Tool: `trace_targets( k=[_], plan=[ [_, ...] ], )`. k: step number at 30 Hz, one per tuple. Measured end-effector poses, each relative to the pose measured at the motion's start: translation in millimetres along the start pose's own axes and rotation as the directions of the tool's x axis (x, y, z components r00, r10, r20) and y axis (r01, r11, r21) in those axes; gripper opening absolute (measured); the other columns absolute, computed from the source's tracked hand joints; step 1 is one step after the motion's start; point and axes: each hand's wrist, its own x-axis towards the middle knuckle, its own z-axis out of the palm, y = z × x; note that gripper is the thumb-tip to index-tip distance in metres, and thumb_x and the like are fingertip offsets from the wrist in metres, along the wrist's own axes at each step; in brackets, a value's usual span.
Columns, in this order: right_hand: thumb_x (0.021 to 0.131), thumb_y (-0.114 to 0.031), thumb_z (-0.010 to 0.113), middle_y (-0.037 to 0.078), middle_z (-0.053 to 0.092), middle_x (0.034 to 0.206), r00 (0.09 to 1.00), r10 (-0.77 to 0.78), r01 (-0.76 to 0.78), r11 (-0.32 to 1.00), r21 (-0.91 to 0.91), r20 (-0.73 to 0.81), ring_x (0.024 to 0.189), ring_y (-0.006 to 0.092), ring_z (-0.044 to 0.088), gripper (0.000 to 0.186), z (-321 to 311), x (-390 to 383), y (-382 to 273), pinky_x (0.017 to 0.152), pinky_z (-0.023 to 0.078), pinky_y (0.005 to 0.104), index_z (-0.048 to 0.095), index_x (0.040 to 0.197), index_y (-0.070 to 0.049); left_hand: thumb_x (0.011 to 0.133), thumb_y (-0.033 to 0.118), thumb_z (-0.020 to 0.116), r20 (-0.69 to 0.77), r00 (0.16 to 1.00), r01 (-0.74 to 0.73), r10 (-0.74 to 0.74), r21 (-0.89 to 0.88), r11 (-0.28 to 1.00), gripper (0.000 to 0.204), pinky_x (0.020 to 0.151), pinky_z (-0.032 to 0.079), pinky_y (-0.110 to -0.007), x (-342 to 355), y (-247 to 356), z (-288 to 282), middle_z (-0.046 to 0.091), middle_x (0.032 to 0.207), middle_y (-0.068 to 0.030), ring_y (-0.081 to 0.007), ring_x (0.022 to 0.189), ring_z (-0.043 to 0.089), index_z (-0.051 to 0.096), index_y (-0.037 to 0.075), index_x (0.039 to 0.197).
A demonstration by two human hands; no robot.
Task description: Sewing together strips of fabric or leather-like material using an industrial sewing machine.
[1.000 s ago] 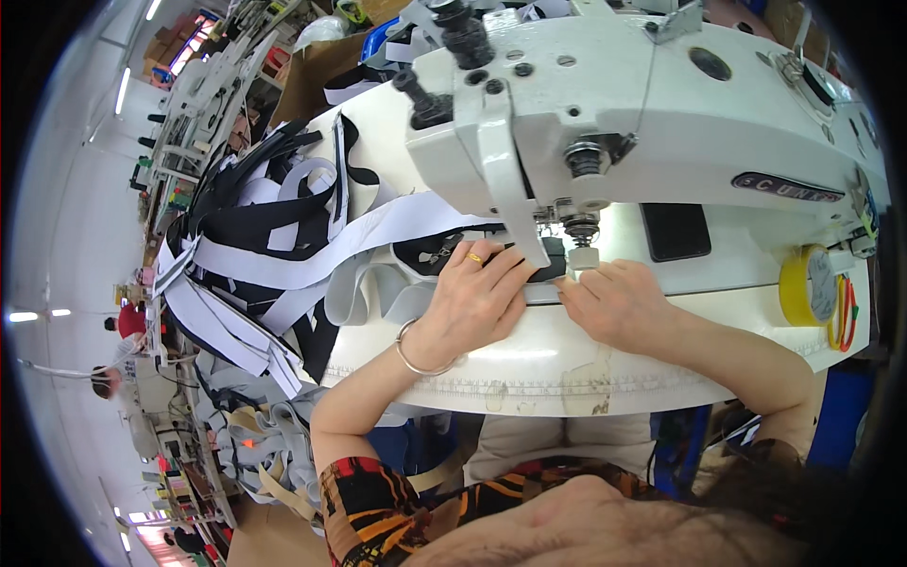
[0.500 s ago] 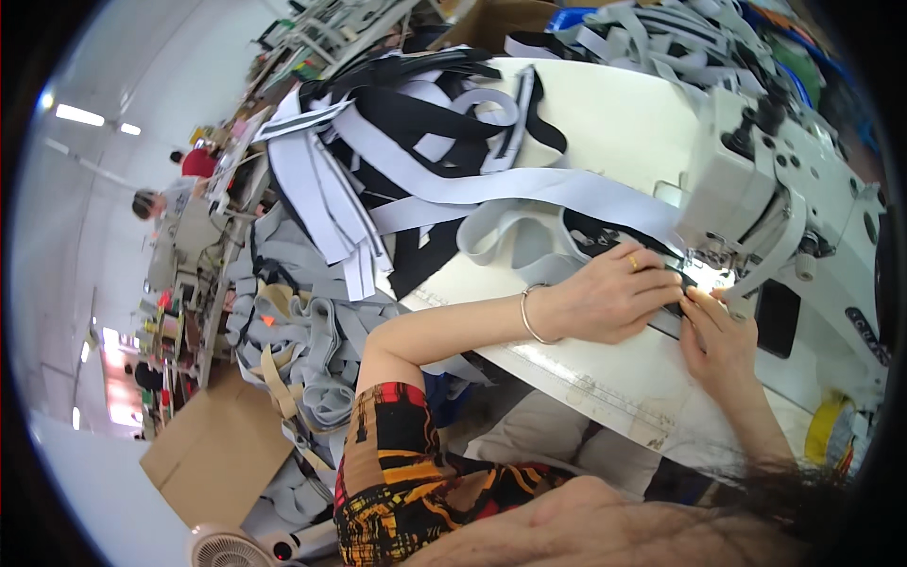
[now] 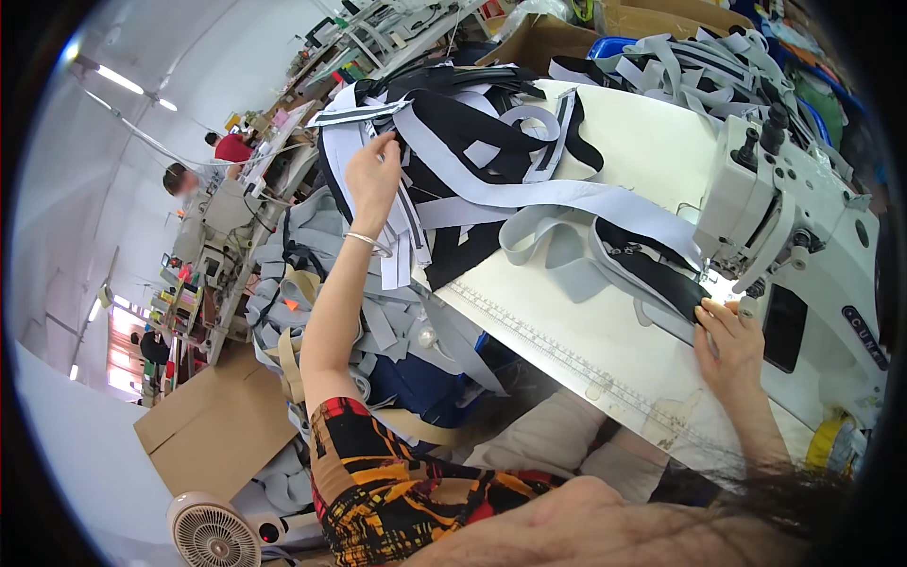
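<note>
Left hand (image 3: 373, 184): upper left of centre, fingers partly curled, over a pile of black and white strips (image 3: 472, 123). Right hand (image 3: 732, 350): right of the frame, fingers bent, fingertips on the near end of a black strip (image 3: 666, 276), beside the sewing machine (image 3: 789, 194). Whether either hand pinches anything cannot be told at this size. Grey band (image 3: 567, 260): looped, centre-right. Dark phone (image 3: 786, 326): flat, right of the right hand.

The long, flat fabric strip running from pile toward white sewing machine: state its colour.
Long, flat fabric strip: pale lavender, nearly white, seen best in the head view.
</note>
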Motion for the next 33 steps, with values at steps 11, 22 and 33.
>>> trace_targets(
  k=[11, 22, 33],
  plan=[
    [0.073, -0.003, 0.072, 0.007, 0.068, 0.106, 0.998, -0.036, 0.036, 0.999, -0.001, -0.043, 0.093, 0.0290, 0.060, 0.026, 0.1, -0.2, 0.1, 0.079, 0.050, 0.0383, 0.071, 0.098, -0.002, 0.076, 0.001, 0.057, -0.114, 0.979, -0.101, 0.172, 0.461, 0.882, 0.048, 0.098, 0.041, -0.044, 65.0, -105.1, -8.0, 0.061, 0.124, -0.0080, -0.0329, 0.119, 0.051, 0.069, 0.021, 0.117],
    [0.075, -0.002, 0.071, 0.007, 0.069, 0.105, 0.996, -0.049, 0.050, 0.999, 0.011, -0.079, 0.088, 0.0286, 0.060, 0.023, -2.4, 4.6, -2.0, 0.076, 0.050, 0.0377, 0.071, 0.098, -0.003, 0.083, 0.016, 0.063, -0.079, 0.890, -0.386, 0.449, 0.396, 0.833, 0.022, 0.107, 0.033, -0.049, 96.3, -133.1, -22.4, 0.063, 0.127, -0.0028, -0.0305, 0.123, 0.051, 0.070, 0.015, 0.105],
    [0.075, -0.003, 0.071, 0.008, 0.069, 0.106, 0.996, -0.047, 0.048, 0.999, 0.018, -0.080, 0.089, 0.0303, 0.059, 0.024, -2.4, 1.0, -4.0, 0.077, 0.050, 0.0390, 0.070, 0.099, -0.002, 0.083, 0.022, 0.070, -0.149, 0.948, -0.230, 0.283, 0.298, 0.926, 0.011, 0.094, 0.043, -0.042, 110.6, -135.0, -17.7, 0.070, 0.107, -0.0039, -0.0280, 0.109, 0.060, 0.073, 0.014, 0.090]
  ],
)
